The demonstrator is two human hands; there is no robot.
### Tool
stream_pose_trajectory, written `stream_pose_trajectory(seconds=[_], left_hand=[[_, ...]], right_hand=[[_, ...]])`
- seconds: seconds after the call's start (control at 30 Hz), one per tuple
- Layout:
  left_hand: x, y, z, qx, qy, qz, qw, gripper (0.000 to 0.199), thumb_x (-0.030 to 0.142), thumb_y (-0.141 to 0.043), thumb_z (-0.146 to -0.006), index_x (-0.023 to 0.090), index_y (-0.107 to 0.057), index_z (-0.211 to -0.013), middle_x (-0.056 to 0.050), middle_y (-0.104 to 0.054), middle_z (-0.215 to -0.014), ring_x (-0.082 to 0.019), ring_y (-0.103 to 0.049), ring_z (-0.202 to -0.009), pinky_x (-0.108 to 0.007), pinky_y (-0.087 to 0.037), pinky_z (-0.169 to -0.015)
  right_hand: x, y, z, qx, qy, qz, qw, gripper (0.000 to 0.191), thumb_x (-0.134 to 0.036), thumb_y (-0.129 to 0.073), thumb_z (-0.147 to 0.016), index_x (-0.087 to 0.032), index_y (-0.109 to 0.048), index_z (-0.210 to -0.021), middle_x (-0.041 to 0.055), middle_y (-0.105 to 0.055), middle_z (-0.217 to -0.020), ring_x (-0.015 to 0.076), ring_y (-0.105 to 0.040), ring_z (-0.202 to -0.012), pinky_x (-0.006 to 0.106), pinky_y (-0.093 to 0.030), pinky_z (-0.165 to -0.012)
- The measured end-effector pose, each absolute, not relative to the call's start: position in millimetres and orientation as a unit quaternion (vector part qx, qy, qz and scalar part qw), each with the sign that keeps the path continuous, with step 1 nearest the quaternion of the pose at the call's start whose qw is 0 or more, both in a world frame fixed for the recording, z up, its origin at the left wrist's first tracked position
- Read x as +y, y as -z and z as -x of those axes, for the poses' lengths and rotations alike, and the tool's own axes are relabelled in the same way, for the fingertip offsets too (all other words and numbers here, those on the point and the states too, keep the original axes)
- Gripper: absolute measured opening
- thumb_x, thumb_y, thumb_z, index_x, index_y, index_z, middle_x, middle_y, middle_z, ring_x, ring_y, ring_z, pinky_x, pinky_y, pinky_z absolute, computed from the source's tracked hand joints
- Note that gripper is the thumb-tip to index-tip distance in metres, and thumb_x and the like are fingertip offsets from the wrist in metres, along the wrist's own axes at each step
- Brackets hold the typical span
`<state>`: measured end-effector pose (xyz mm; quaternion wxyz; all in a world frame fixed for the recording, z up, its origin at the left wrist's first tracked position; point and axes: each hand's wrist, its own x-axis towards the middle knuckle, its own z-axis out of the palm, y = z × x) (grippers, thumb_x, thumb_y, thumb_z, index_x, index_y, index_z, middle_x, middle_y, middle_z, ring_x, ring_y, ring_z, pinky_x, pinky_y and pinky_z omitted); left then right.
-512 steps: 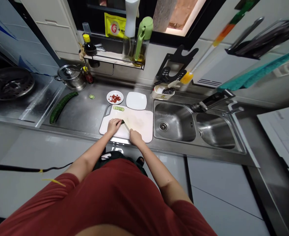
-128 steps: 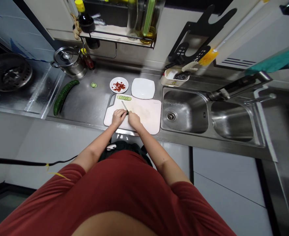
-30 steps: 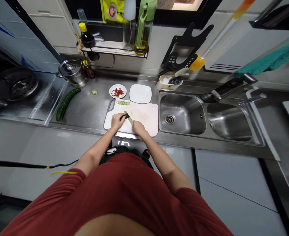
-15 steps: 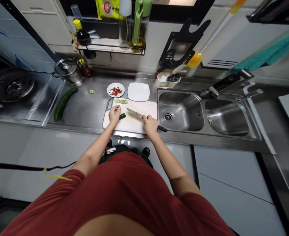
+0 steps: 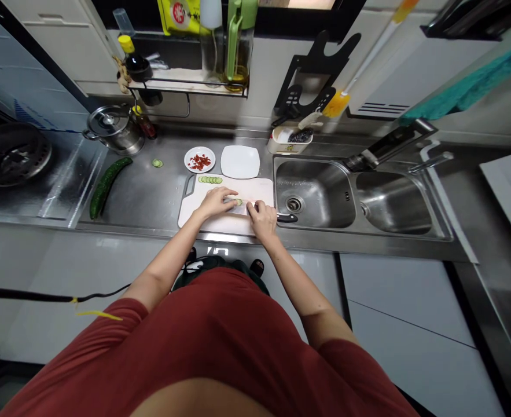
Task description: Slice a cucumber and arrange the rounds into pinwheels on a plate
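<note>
My right hand (image 5: 263, 221) is closed on a kitchen knife, gripping it near the blade; its black handle (image 5: 287, 218) sticks out to the right. The blade points left, low over the white cutting board (image 5: 255, 186), partly behind my fingers. My left hand (image 5: 215, 201) reaches over the blade with fingers stretched and thumb apart. A cucumber slice (image 5: 239, 202) is at its thumb tip, by the blade. The short cucumber piece is hidden from view. A row of cucumber slices (image 5: 210, 180) lies along the board's far edge.
Behind the board stand a plate of chopped red pieces (image 5: 200, 160) and a white plate (image 5: 240, 161). A whole cucumber (image 5: 107, 186), a few slices (image 5: 157, 163) and a steel pot (image 5: 114, 128) are on the left. The double sink (image 5: 320, 223) adjoins on the right.
My left hand has moved right, from the short cucumber piece to the knife blade, and its fingers have stretched out. The knife has turned flatter. The view has shifted slightly.
</note>
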<state>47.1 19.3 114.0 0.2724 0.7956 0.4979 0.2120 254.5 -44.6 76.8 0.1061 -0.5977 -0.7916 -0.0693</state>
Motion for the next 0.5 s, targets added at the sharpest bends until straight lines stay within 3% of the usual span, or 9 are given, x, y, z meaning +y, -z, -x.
stream_pose_trajectory(seconds=[0.33, 0.5], left_hand=[[22.4, -103.9, -61.0, 0.485, -0.159, -0.806, 0.298, 0.026, 0.038, -0.060, -0.080, 0.025, -0.071, -0.100, -0.002, -0.069, -0.102, -0.020, -0.062, -0.097, -0.031, -0.045, -0.090], [25.5, -97.0, -63.7, 0.507, -0.187, -0.770, 0.340, 0.016, 0.027, -0.063, -0.075, 0.020, -0.071, -0.088, -0.003, -0.068, -0.084, -0.018, -0.062, -0.081, -0.029, -0.047, -0.078]], right_hand=[[-49.0, -70.4, -257.8, -0.798, 0.065, 0.591, 0.098, 0.034, -0.024, -0.042, -0.096, -0.026, -0.058, -0.125, 0.0100, -0.054, -0.114, 0.0198, -0.038, -0.081, 0.034, -0.023, -0.073], [-56.4, -69.7, -261.3, -0.794, 0.036, 0.605, 0.050, 0.038, -0.022, -0.043, -0.094, -0.026, -0.056, -0.129, 0.0103, -0.051, -0.116, 0.0203, -0.039, -0.084, 0.034, -0.024, -0.076]])
